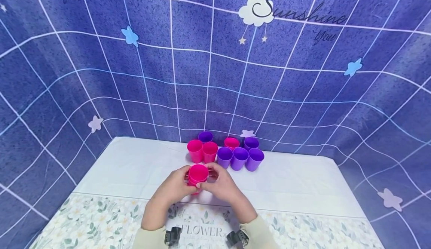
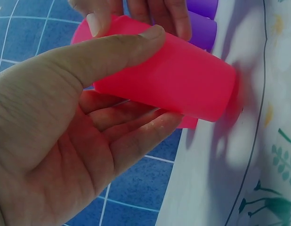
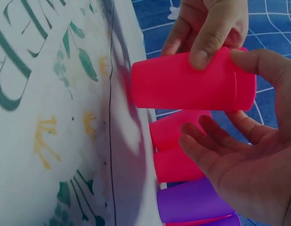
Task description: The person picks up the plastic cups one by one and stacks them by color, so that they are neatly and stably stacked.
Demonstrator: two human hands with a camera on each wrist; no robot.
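Two pink plastic cups, one nested in the other, are held upright between both hands, close over the white cloth. My left hand (image 1: 173, 183) grips the lower pink cup (image 2: 183, 80), thumb along its near side and fingers behind. At the stack's top, my right hand (image 1: 222, 184) pinches the upper pink cup (image 3: 246, 84) by its rim band, thumb on one side and a finger on the other. Its remaining fingers (image 3: 202, 141) stand apart from the cup wall. Only the upper cup's rim and a short band show above the lower one.
Behind the hands stand two pink cups (image 1: 195, 152), with a purple cup (image 1: 205, 136) behind them. To their right is a group of purple cups (image 1: 240, 160) with one pink cup (image 1: 232, 143). A blue gridded curtain (image 1: 188, 92) hangs behind the white table cloth (image 1: 296, 185).
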